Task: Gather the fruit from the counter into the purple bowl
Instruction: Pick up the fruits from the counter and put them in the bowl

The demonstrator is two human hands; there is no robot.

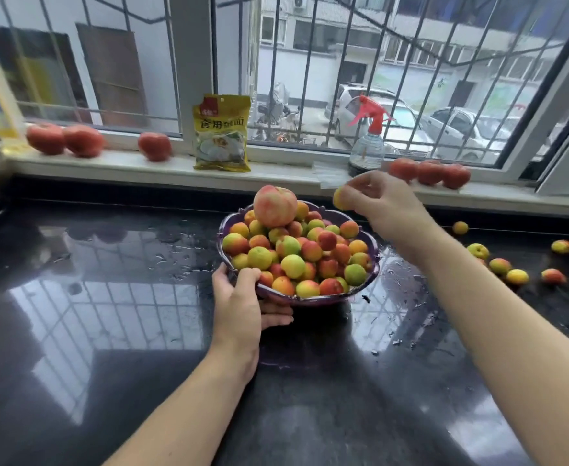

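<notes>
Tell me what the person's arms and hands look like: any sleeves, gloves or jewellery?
Both forearms are bare as far as the picture shows, with no sleeve in view. The left hand and the right hand wear no gloves, and no ring, watch or bracelet shows on either wrist or on the fingers that can be seen. The fingernails look short and unpainted.

yellow packet [221, 134] on the windowsill, printed Chinese characters beginning 食用, rest blurred
</notes>
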